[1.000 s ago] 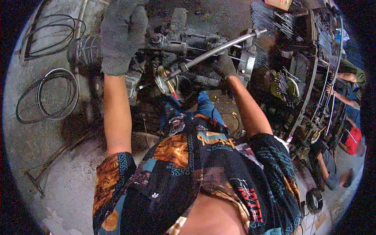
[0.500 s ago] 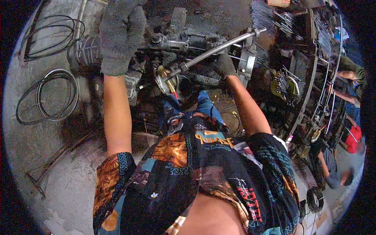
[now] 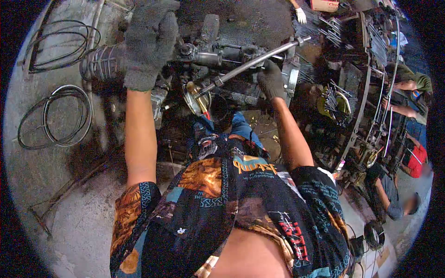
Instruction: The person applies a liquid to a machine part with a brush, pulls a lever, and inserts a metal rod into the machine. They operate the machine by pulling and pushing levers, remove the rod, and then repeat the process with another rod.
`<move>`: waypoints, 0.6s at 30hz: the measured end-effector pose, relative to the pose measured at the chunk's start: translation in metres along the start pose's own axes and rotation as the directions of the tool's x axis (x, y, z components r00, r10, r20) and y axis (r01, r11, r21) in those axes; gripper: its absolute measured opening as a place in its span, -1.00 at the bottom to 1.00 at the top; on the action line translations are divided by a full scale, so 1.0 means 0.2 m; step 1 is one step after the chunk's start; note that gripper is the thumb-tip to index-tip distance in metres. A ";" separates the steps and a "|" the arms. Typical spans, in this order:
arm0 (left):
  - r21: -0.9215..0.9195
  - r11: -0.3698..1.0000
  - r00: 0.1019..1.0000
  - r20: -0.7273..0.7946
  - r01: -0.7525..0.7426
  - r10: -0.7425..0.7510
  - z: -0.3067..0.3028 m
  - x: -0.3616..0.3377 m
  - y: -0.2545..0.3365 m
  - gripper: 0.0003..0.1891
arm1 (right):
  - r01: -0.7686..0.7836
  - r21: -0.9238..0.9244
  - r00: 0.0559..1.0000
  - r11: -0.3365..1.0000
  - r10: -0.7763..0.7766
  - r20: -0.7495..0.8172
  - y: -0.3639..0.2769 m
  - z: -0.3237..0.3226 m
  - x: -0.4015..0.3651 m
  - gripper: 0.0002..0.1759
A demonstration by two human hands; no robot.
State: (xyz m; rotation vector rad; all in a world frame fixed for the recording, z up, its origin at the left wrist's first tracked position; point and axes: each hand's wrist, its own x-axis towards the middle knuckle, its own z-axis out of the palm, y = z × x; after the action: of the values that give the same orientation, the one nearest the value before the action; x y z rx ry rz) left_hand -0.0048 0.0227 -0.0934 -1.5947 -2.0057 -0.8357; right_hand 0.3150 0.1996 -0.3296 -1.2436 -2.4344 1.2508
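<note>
My left hand (image 3: 150, 53), in a dark grey knit glove, is raised over the left end of a dark, greasy metal machine (image 3: 208, 58). Its fingers are bent together near the top edge, and what they close on is hidden. On the right, my right hand (image 3: 272, 82) wears a similar glove, its fingers curled in beside the machine just below a long steel rod (image 3: 257, 60); I cannot tell what they hold. That rod slants down leftward to a round metal disc (image 3: 191, 101) with a brass-coloured part and a red tip near my knees.
Coiled black hoses (image 3: 55, 116) lie on the floor at left. Metal rods (image 3: 331, 32) are piled at upper right, near a cardboard box (image 3: 324, 5) and another person's white-gloved hand (image 3: 301, 15). A long workbench with people beside it runs down the right.
My right hand has shifted slightly right and down, showing more of its glove beside the rod. My left hand stays over the machine's left end. Another person's white-gloved hand has appeared at the top.
</note>
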 end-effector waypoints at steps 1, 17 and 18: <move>-0.046 0.999 1.000 0.020 0.011 -0.010 0.01 0.00 0.01 -0.85 | 0.014 0.006 0.987 1.000 -0.012 -0.162 -0.08 -0.08 -0.05 -0.42; -0.302 0.952 0.997 -0.069 -0.044 0.025 0.10 0.03 0.10 -0.80 | 0.458 -0.539 0.843 0.707 -0.538 0.011 -0.35 -0.37 0.31 -0.63; -0.303 0.952 0.997 -0.071 -0.049 0.029 0.09 0.02 0.10 -0.80 | 0.429 -0.595 0.863 0.680 -0.503 0.047 -0.37 -0.38 0.29 -0.64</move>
State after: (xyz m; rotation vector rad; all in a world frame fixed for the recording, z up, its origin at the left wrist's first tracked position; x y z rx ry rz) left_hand 0.0150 0.0407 -0.0992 -1.7383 -1.8609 -1.2152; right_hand 0.2659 0.2657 -0.2407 -0.6469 -2.8797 0.2624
